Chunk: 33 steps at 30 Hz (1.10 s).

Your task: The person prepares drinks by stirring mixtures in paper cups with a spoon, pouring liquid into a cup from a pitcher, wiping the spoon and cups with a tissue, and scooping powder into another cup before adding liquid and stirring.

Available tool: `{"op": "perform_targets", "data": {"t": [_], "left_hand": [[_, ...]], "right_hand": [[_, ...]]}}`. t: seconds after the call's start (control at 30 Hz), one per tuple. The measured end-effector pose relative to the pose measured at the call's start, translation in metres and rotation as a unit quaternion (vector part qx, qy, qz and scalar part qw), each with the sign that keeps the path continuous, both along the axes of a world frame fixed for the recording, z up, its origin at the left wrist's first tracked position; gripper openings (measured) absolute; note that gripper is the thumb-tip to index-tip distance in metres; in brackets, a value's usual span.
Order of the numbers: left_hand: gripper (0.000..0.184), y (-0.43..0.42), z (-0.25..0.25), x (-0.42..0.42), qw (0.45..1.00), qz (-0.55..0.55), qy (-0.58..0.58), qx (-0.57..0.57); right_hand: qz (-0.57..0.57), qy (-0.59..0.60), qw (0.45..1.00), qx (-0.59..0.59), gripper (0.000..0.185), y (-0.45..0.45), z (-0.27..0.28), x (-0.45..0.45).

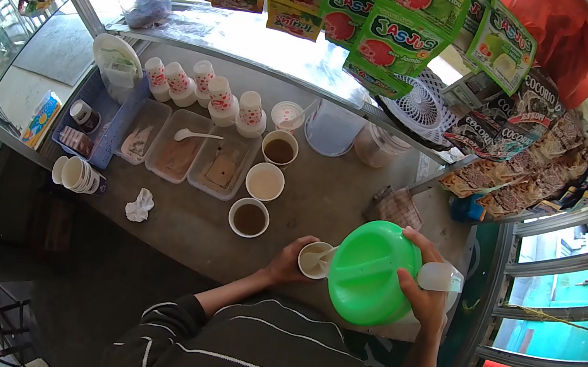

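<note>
My left hand [286, 264] is closed around a small paper cup [312, 261] near the counter's front edge. My right hand [425, 295] grips a pitcher with a bright green lid [364, 274], thumb and fingers about its handle side. The pitcher is tilted toward the cup, its spout side right at the rim. Something pale shows in the cup; whether it is liquid or a spoon I cannot tell. To the left stand a cup of brown liquid [249, 219], a cup with pale contents [265, 181] and another brown-filled cup [280, 151].
Plastic tubs of powder [177, 155] sit at the left, a white spoon [196, 136] across one. Behind them are stacked printed cups [222, 102]. A blue basket [102, 120], crumpled tissue [140, 205] and clear container [332, 131] share the counter [323, 196]. Drink sachets [404, 26] hang overhead.
</note>
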<state>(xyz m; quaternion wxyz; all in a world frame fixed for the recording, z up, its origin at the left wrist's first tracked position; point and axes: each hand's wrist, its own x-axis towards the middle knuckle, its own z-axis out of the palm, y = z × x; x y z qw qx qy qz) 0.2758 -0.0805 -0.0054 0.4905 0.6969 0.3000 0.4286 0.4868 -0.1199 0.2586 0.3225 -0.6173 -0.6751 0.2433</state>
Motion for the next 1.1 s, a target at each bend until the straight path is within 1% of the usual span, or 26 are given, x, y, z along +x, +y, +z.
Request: {"op": "perform_targets", "data": {"t": [0.13, 0.37, 0.53, 0.63, 0.77, 0.83, 0.97, 1.1], "left_hand": [[0.084, 0.000, 0.007, 0.000, 1.000, 0.001, -0.010, 0.006], [0.082, 0.000, -0.004, 0.000, 1.000, 0.000, 0.003, 0.001], [0.081, 0.001, 0.001, 0.000, 1.000, 0.002, 0.003, 0.014], [0.076, 0.001, 0.005, -0.001, 1.000, 0.002, -0.011, 0.022], [0.077, 0.002, 0.009, -0.001, 1.000, 0.002, -0.015, 0.015], [0.078, 0.002, 0.009, -0.001, 1.000, 0.008, 0.001, 0.024], [0.079, 0.003, 0.008, 0.000, 0.999, 0.007, -0.008, 0.038], [0.080, 0.003, 0.011, -0.001, 1.000, -0.010, -0.016, 0.010]], "right_hand": [[0.002, 0.017, 1.000, -0.004, 0.051, 0.000, 0.001, 0.000], [-0.007, 0.042, 0.999, -0.011, 0.052, -0.003, 0.003, 0.001], [-0.008, 0.049, 0.999, -0.012, 0.051, -0.005, 0.002, 0.002], [-0.009, 0.051, 0.999, -0.012, 0.051, -0.007, 0.003, 0.002], [-0.007, 0.045, 0.999, -0.007, 0.051, -0.008, 0.006, 0.001], [-0.008, 0.042, 0.999, -0.006, 0.052, -0.009, 0.009, 0.001], [-0.008, 0.036, 0.999, -0.011, 0.052, -0.010, 0.010, 0.001], [-0.010, 0.027, 1.000, -0.012, 0.052, -0.011, 0.013, 0.000]]}}
